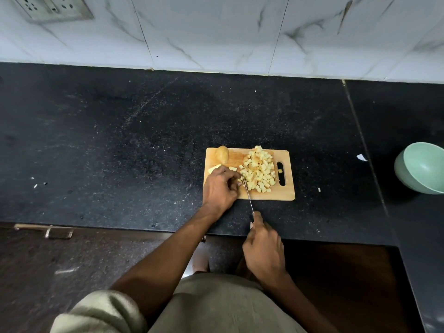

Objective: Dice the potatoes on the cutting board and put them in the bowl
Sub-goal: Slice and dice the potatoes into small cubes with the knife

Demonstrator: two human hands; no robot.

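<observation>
Right grip: the right hand (263, 251) is closed around the knife (248, 195) handle, with the thin blade reaching up onto the board.
Left grip: the left hand (219, 187) is curled over a potato piece (232, 168), pressing it down right beside the blade.
Potatoes: a heap of small yellow cubes (259, 171) sits mid-board; one piece with brown skin (222, 154) waits at the far left corner.
Cutting board (287, 192): flat pale wood with a handle slot.
Bowl (422, 167): smooth, round, pale green, tipped, well apart to the right on the black speckled bench (120, 140).
Danger: fingertips are very close to the blade, so a slip could nick them.
Danger: cubes may roll off the crowded board.
</observation>
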